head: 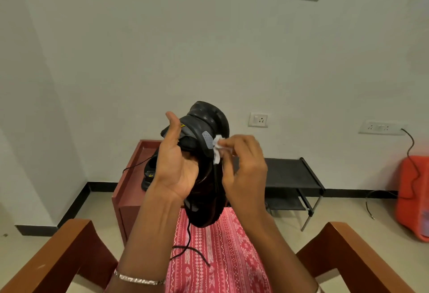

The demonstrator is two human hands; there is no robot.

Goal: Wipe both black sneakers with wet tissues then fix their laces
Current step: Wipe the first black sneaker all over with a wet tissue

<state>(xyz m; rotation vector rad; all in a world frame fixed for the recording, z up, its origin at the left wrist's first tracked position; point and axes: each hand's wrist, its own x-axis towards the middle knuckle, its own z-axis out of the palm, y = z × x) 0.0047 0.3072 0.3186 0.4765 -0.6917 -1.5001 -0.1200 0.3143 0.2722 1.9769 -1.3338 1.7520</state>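
The left hand (pixel 175 165) holds one sneaker (pixel 204 153) up in the air over the lap, thumb raised on the near side and the other fingers hidden behind the shoe, so how far they curl round it cannot be told. The shoe stands on end: its long axis runs far-and-up to near-and-down, with one end high by the wall and the other low by the lap. Its lace (pixel 189 247) hangs loose onto the pink cloth. The right hand (pixel 243 167) pinches a small white tissue (pixel 217 148) in curled fingertips and presses it against the shoe's right side, near the grey patch. So the surface to wipe lies just left of those fingertips, and a stroke should run along the long axis. The second sneaker (pixel 148 176) sits farther off on the red table (pixel 125 176), left of the held one, nearer the left hand and not yet in hand
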